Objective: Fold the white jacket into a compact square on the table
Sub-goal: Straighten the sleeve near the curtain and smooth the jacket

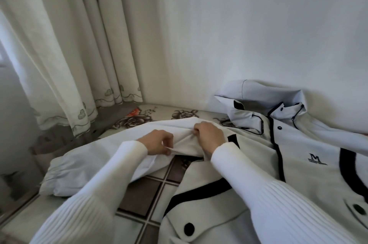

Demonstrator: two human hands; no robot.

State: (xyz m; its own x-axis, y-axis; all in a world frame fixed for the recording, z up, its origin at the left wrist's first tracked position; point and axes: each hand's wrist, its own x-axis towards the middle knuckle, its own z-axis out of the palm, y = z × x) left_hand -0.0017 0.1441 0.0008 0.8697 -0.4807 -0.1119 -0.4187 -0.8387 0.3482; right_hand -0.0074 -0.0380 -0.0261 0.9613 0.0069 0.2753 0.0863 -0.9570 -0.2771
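The white jacket (249,164) lies spread front-up on the tabletop (139,198), its body extending to the right of both hands and its hood (258,100) resting against the wall (239,24) beyond the right hand. One sleeve (95,162) of the jacket runs from the hands toward the left, ending in a bunched cuff near the left edge of the tabletop. The left hand (157,142) has a closed grip: thumb and fingers pinch a fold of sleeve fabric where the sleeve meets the jacket body. The right hand (209,136), just beside the left and slightly farther from the person, also has a closed grip, its fingers curled into the gathered fabric of the same shoulder area. The fabric between the two grips is raised and creased. Black trim lines cross the jacket body below and right of the right hand, and a black "M" logo (314,157) sits on the chest, well to the right of that hand. Black snap buttons (189,228) show near the lower edge of the jacket. The tabletop carries a tile-and-flower patterned cover. Curtains (69,54) hang beyond and left of the left hand. Both forearms wear white ribbed sleeves.
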